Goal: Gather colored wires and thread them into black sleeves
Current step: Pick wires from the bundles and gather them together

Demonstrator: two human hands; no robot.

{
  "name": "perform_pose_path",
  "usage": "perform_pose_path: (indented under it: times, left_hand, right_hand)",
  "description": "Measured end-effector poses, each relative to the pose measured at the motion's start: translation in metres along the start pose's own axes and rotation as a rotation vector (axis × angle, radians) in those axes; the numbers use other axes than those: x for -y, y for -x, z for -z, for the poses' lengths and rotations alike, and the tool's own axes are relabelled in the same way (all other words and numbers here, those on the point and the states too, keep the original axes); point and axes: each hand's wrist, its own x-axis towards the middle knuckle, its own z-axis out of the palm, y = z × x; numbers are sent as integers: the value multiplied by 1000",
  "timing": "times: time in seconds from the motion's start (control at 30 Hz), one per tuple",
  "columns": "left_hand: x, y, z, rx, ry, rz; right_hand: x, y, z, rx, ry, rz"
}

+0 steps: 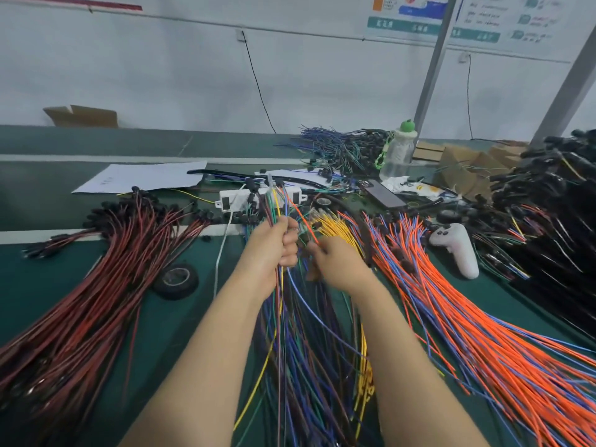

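gathering | left hand [274,250] gripped upright bundle of thin mixed-colour wires [272,201], ends kept together | right hand [337,264] pinched thin orange wire [303,217], likely adding it | above green counter [180,333]

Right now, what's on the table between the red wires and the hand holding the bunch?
Head view: a black tape roll and a thin white cable lie between the red wires and the left hand.

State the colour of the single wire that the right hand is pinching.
Orange: the wire pinched by the right hand shows best in the head view.
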Motion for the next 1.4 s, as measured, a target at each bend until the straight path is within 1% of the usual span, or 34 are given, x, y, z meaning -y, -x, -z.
perform_pose_path:
  times: [0.03, 0.07, 0.1, 0.13, 0.2, 0.27, 0.3, 0.33, 0.37, 0.43, 0.47, 0.5, 0.53, 0.57, 0.63, 0.73, 0.77, 0.83, 0.87, 0.93, 0.97, 1.03, 1.07, 1.1, 1.17, 1.2, 1.23, 1.27, 1.33, 1.4]
  left_hand:
    - [0, 0, 1, -53, -72, -21]
    - [0, -1, 3, -110, -137, -37]
    - [0, -2, 4, -152, -184, -41]
    - [1, -3, 5, -176, -212, -26]
    - [0, -5, 9, -184, -211, 24]
    - [-3, -7, 12, -204, -221, 51]
    - [-7, -9, 14, -224, -257, 46]
    - [-11, -11, 16, -246, -303, 20]
    - [-17, -13, 17, -257, -345, -21]
    - [-33, -16, 19, -218, -392, -120]
    - [-44, -15, 18, -175, -409, -167]
    - [-55, -12, 16, -125, -445, -208]
    - [-65, -9, 14, -66, -485, -237]
    - [-75, -5, 11, 0, -505, -248]
    - [-89, 5, 4, 124, -471, -221]
    - [-95, 22, -8, 210, -450, -128]
    - [-92, 27, -11, 241, -408, -93]
    - [-82, 35, -13, 365, -310, 21]
    - [-75, 39, -11, 437, -324, 88]
    - [-60, 45, -5, 525, -483, 170]
    - [-54, 46, -1, 548, -552, 187]
    - [-47, 44, 6, 555, -603, 172]
    - [-47, 42, 8, 541, -620, 141]
    - [-46, 39, 7, 521, -649, 100]
    - [-42, 32, -2, 481, -705, 12]
    - [-38, 28, -9, 463, -730, -24]
    - [-34, 25, -14, 450, -762, -50]
    - [-29, 21, -16, 447, -788, -59]
    - [-21, 18, -8, 475, -774, -7]
    - [-13, 16, 6, 477, -619, 90]
  right_hand:
    - [5, 0, -3, -51, -31, 51]
    - [12, -2, -6, -86, 2, 108]
    - [20, -4, -9, -73, 79, 152]
    - [28, -4, -13, -24, 176, 170]
    - [39, -5, -21, 52, 318, 164]
    - [48, -4, -24, 84, 312, 169]
    - [52, -1, -24, 103, 251, 178]
    - [55, 2, -23, 128, 133, 185]
    - [58, 7, -22, 170, -82, 158]
    - [62, 21, -19, 307, -672, 26]
    - [65, 27, -19, 379, -903, -12]
    - [67, 31, -19, 427, -1045, -19]
    - [71, 34, -18, 449, -1131, -1]
    - [76, 36, -18, 440, -1195, 23]
    - [89, 32, -13, 348, -1320, 66]
    - [100, 19, 5, 102, -1495, 136]
    - [100, 14, 13, 26, -1557, 144]
    - [96, 4, 29, -111, -1669, 134]
    - [92, 0, 36, -185, -1691, 125]
    - [79, -8, 49, -333, -1685, 109]
    - [71, -10, 55, -400, -1678, 103]
    - [53, -12, 66, -486, -1706, 110]
    - [44, -12, 69, -488, -1752, 122]
    - [37, -10, 69, -452, -1809, 135]
    - [28, -6, 60, -277, -1886, 131]
    - [24, -4, 53, -180, -1889, 111]
    - [20, -2, 47, -119, -1884, 86]
    - [16, -2, 43, -113, -1885, 62]
    - [4, -2, 44, -225, -1884, 41]
    - [-7, -2, 50, -351, -1890, 71]
